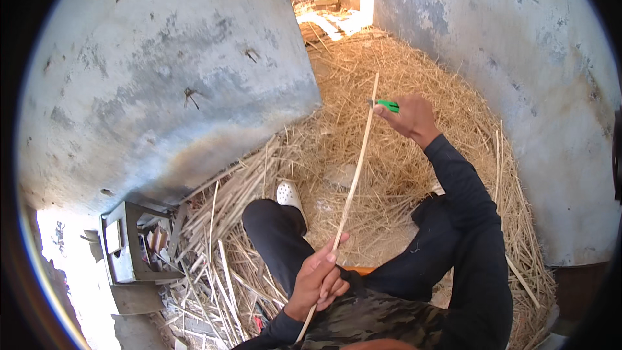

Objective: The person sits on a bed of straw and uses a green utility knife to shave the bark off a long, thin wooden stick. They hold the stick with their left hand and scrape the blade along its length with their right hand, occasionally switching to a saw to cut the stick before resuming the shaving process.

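A long, thin pale strip (356,180), looking like split bamboo, runs slantwise from my lap up and away. My left hand (319,282) is closed around its lower part, near my waist, with the index finger laid along it. Farther off to the right, my right hand (413,116) grips a green-handled knife (389,105). The knife's short blade lies against the strip a little below its far tip, and my right thumb is close to the strip there. Much of the handle is hidden in my fist.
Straw-like shavings (402,162) cover the floor. A heap of loose strips (220,272) lies to the left beside a wooden box-like stand (129,240). Weathered walls rise at left (162,91) and right (518,91). A brick-like block (326,1) sits far back. My white clog (289,194) rests ahead.
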### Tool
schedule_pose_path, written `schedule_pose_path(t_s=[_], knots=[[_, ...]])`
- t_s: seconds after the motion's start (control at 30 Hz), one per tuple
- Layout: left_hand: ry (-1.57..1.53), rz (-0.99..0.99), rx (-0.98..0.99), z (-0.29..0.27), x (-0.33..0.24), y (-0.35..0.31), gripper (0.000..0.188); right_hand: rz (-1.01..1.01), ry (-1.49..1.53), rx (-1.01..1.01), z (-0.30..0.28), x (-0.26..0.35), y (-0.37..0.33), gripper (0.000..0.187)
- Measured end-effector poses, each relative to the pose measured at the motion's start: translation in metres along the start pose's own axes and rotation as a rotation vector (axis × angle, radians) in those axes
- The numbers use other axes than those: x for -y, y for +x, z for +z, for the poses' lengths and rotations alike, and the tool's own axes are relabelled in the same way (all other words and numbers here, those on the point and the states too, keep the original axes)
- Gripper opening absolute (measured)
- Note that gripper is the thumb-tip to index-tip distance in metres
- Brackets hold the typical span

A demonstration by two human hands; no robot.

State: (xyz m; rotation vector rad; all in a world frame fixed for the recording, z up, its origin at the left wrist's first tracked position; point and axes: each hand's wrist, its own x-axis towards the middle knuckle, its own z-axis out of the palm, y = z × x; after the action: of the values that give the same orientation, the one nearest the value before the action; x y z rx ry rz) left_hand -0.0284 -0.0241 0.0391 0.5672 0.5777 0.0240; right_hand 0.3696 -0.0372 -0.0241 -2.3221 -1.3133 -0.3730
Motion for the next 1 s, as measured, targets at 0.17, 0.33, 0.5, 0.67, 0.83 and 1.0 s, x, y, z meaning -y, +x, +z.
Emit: schedule_pose_path(t_s=[0.17, 0.33, 0.5, 0.67, 0.83, 1.0], knots=[[0.125, -0.066, -0.017, -0.002, 0.000, -0.005, 0.044, 0.354, -0.007, 0.004, -0.015, -0.048, 0.018, 0.076], [0.080, 0.028, -0.126, -0.019, 0.008, -0.005, 0.046, 0.394, 0.118, -0.009, -0.020, -0.068, -0.005, 0.078], [0.204, 0.215, -0.072, -0.010, -0.013, 0.024, 0.048, -0.094, 0.262, 0.175, -0.021, 0.067, -0.055, 0.076], [0.210, 0.246, -0.048, -0.001, -0.020, 0.027, 0.047, -0.212, 0.357, 0.078, -0.024, 0.089, -0.068, 0.077], [0.217, 0.254, -0.051, 0.002, -0.017, 0.026, 0.046, -0.101, 0.269, 0.109, -0.014, 0.076, -0.057, 0.071], [0.253, 0.262, -0.029, 0.000, -0.014, 0.021, 0.046, -0.343, 0.203, -0.062, -0.019, 0.078, -0.054, 0.074]])
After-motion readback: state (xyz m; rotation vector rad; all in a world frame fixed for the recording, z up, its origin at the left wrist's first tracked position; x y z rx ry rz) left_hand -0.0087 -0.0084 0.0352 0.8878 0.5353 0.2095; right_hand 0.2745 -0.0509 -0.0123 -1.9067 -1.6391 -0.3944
